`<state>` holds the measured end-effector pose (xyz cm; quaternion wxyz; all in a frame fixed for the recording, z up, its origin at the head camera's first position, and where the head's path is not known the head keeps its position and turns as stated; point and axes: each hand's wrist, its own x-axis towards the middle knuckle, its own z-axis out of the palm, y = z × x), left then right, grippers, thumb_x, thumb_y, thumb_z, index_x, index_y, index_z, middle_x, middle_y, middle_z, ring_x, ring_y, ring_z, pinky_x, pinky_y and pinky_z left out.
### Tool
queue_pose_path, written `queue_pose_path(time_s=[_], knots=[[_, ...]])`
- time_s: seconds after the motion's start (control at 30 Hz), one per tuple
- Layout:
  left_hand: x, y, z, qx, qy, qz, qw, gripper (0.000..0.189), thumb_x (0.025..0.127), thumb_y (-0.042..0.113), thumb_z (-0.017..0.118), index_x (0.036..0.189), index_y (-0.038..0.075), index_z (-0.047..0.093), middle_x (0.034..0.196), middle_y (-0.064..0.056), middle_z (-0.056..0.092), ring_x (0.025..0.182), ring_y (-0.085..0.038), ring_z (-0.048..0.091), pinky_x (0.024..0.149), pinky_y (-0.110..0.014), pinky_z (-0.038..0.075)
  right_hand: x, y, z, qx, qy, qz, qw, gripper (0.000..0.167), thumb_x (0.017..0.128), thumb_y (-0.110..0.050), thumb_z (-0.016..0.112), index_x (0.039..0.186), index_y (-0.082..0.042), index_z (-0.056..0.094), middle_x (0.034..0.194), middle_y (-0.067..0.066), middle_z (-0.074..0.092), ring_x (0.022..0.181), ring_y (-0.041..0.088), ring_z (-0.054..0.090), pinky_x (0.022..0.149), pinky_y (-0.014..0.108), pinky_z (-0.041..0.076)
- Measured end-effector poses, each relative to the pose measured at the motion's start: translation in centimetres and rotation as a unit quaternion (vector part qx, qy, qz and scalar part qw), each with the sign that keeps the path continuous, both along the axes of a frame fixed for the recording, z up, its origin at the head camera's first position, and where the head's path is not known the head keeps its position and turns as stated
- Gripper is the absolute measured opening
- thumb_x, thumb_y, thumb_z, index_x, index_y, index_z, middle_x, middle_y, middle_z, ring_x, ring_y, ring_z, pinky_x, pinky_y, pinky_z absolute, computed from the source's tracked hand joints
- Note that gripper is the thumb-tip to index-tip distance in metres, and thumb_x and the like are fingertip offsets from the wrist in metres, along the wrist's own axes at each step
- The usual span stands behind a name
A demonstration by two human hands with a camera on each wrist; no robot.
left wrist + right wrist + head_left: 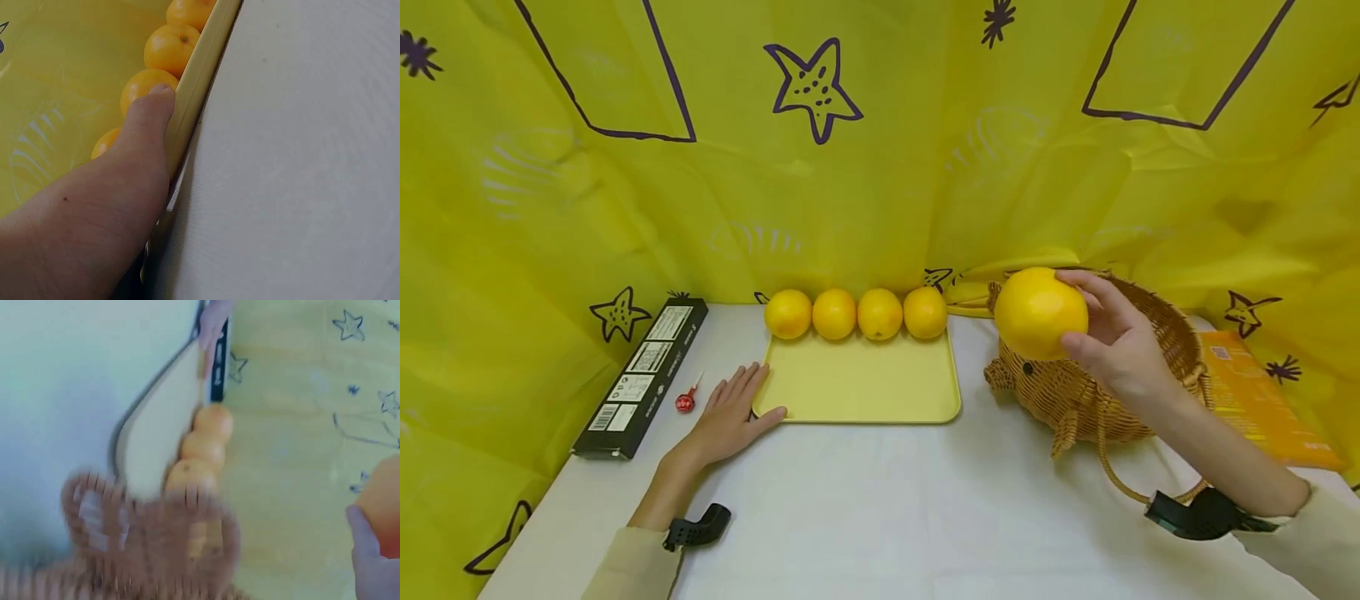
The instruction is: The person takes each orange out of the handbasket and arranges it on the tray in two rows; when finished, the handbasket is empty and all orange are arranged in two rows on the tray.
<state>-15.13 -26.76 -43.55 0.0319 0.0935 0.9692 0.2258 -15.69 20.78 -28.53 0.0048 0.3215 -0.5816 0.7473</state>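
Observation:
In the head view my right hand (1118,348) grips an orange (1041,313) between thumb and fingers, raised in front of a pig-shaped wicker basket (1063,398). The right wrist view catches that orange (386,503) at its right edge. My left hand (727,419) lies with fingers extended at the left side of a pale yellow tray (859,383); its thumb reaches over the tray's front left corner. Several oranges (857,315) stand in a row along the tray's back edge. The basket's inside is mostly hidden behind the right hand.
Left of the tray lie a red lollipop (685,402) and a long black box (643,379). An orange packet (1262,400) is right of the basket, whose thin handle (1108,462) hangs down to the white table. Yellow patterned cloth (880,183) hangs behind.

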Motion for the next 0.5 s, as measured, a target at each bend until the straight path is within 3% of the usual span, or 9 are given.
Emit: queue_pose_path(time_s=[0.1,0.23,0.5], knots=[[0.0,-0.1,0.1,0.002,0.004,0.0,1.0,0.088,0.093,0.057,0.051,0.156,0.007,0.016,0.162,-0.023,0.013,0.15,-0.044,0.008,0.118,-0.062,0.003,0.6,-1.7,-0.7,0.048,0.019,-0.022,0.9984,0.053,0.089,0.004,0.064,0.139,-0.006,0.049,0.138,0.007,0.052,0.111,0.016,0.062,0.084,0.023,0.057],[0.1,0.0,0.0,0.005,0.006,-0.001,1.0,0.088,0.093,0.056,0.052,0.155,0.006,0.017,0.161,-0.024,0.014,0.149,-0.045,0.009,0.118,-0.063,0.004,0.8,-3.7,-1.8,0.077,0.03,-0.009,0.9965,0.057,0.085,0.009,0.065,0.138,-0.007,0.051,0.144,0.001,0.048,0.118,0.013,0.059,0.089,0.023,0.056],[0.0,0.0,0.0,-0.002,0.002,0.0,1.0,0.091,0.093,0.058,0.05,0.156,0.005,0.013,0.162,-0.023,0.012,0.149,-0.044,0.008,0.119,-0.062,0.003,0.5,-7.3,-2.7,0.076,0.001,-0.001,0.9971,0.057,0.086,0.003,0.068,0.138,-0.013,0.05,0.14,-0.002,0.049,0.119,0.012,0.057,0.094,0.023,0.053]])
